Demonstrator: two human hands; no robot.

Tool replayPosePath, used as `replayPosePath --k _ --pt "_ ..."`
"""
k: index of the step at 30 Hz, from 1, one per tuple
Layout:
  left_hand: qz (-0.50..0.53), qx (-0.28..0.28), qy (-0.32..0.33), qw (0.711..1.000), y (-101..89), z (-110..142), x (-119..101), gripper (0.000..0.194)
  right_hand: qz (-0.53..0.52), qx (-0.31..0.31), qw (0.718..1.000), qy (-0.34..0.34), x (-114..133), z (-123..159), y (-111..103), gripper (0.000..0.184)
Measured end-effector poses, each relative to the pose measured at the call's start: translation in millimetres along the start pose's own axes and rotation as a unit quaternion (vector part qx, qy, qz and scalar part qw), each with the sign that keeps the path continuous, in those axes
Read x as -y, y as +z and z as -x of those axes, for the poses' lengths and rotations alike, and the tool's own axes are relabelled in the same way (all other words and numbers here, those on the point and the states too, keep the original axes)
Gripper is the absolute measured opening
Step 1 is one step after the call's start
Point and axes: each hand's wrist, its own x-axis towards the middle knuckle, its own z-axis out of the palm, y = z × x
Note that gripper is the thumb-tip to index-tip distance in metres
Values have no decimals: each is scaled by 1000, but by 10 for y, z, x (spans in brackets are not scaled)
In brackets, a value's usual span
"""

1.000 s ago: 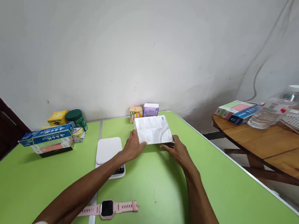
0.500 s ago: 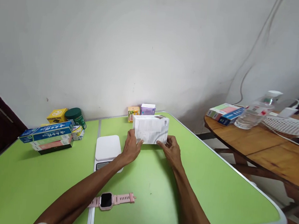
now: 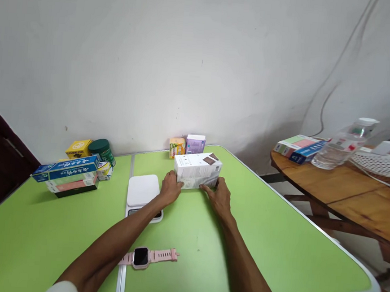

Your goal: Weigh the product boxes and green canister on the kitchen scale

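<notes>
A white printed box [image 3: 198, 169] stands on its long edge on the green table [image 3: 275, 242], near the far side. My left hand [image 3: 170, 189] grips its lower left corner with curled fingers. My right hand [image 3: 218, 195] holds its lower right corner, fingers pressed against the box. A white kitchen scale [image 3: 142, 192] lies just left of my left hand. Beside my left forearm, a pink smartwatch [image 3: 148, 257] lies flat at the near edge.
A blue-topped carton [image 3: 66, 175], a yellow box [image 3: 77, 148] and a green jar [image 3: 101, 150] sit at the back left. Small orange [image 3: 176, 147] and purple [image 3: 195, 143] boxes stand by the wall. A wooden table [image 3: 343, 187] on the right carries boxes, a bottle and a basket.
The box was lying flat under both hands, then was tipped up; it now stands on its long edge, turned further so its narrow top face shows. Both hands stayed on its lower corners.
</notes>
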Motion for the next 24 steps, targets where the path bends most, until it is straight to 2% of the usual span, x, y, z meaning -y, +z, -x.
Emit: replayPosePath --k 4,10,15,24 --pt "-14 -1 -17 1000 72 -256 -80 23 21 -51 998 -20 -84 -209 240 43" --pt "-22 -7 -38 999 179 -625 -167 31 52 -53 997 -5 -227 -594 467 57" --pt "-23 -13 -53 998 249 -825 -150 33 72 -36 997 0 -267 -809 568 74" --pt "-7 0 -72 997 250 -977 -159 41 106 -3 994 10 -155 -997 635 79"
